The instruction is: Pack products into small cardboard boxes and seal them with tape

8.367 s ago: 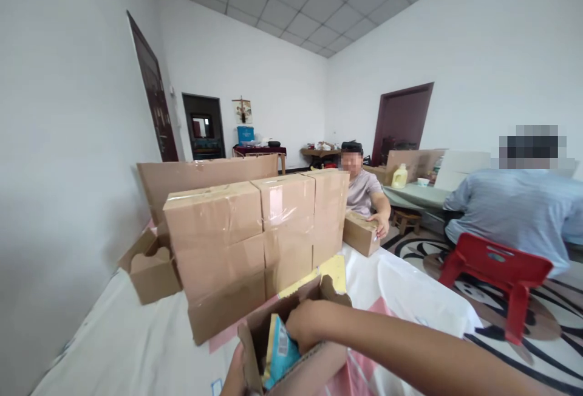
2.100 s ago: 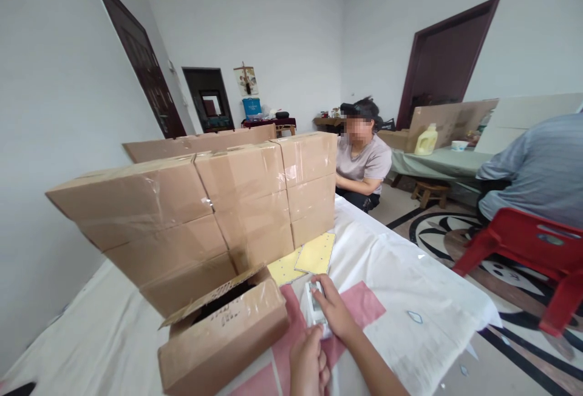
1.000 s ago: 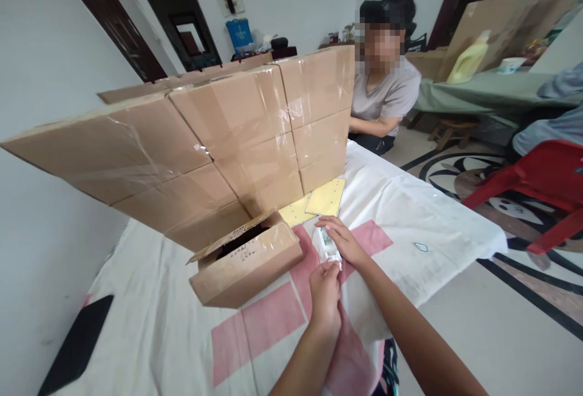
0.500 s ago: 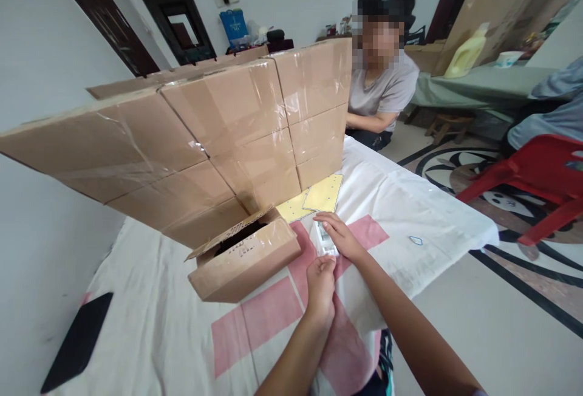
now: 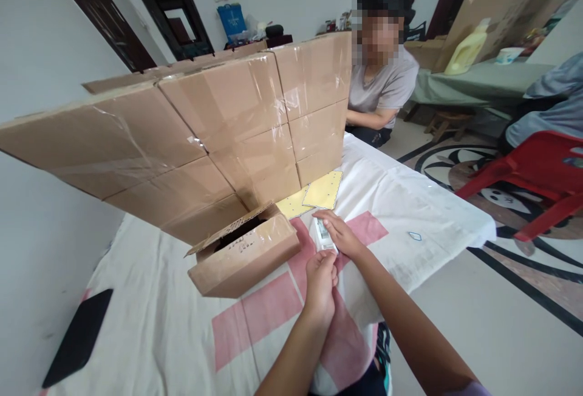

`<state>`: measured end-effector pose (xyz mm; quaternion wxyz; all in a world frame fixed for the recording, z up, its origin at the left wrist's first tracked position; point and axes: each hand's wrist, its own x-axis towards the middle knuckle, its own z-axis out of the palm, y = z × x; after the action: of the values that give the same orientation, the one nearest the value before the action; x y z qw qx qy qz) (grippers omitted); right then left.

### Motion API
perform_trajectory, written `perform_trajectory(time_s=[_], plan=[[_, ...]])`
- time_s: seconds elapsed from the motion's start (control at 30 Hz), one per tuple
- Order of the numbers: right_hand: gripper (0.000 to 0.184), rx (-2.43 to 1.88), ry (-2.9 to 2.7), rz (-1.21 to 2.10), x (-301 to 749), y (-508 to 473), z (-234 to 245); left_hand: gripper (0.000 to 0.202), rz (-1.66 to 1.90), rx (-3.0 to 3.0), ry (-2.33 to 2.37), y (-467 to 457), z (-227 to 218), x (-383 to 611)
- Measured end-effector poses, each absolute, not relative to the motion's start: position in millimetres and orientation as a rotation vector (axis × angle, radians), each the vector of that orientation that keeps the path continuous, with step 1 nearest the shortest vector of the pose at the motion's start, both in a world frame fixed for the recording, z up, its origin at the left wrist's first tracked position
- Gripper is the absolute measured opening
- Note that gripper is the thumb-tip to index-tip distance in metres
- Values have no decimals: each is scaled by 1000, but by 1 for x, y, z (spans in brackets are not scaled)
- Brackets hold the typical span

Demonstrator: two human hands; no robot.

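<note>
A small white box [image 5: 319, 235] with a greenish, clear-looking face is between my hands, just above the pink-and-white cloth. My left hand [image 5: 320, 277] is closed in a pinch at the box's near end. Along the right side lies my right hand [image 5: 341, 235], its fingers reaching over the far end of the box and gripping it. The hands partly cover the box, so its contents cannot be made out. Just beyond it, two yellow sheets [image 5: 323, 191] overlap on the cloth. To the left sits an open cardboard box [image 5: 255, 256] with its flap raised.
A tall wall of taped cardboard boxes [image 5: 246, 110] stands across the table's far side. A black flat object [image 5: 78, 338] lies at the left edge. A small blue-edged piece [image 5: 414, 236] rests on the cloth [image 5: 437, 208]. Another person [image 5: 387, 86] crouches behind; a red chair [image 5: 542, 171] is right.
The view has shifted very slightly. My hands keep the white box in nearly the same place, with the left fingers moved a little along its near end.
</note>
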<state>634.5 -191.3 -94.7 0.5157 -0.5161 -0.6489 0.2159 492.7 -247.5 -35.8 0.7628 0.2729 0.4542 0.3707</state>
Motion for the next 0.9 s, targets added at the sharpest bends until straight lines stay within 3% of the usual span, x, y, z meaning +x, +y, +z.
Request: perform_trajectory(time_s=[0.63,0.9], plan=[[44,-1274,-1549,517,635,-190,-98,59,751,604,1045,-250,-57,487],[42,-1258,-1544,516,635,-189,-100,49,805,671,1081,-249,-67,490]])
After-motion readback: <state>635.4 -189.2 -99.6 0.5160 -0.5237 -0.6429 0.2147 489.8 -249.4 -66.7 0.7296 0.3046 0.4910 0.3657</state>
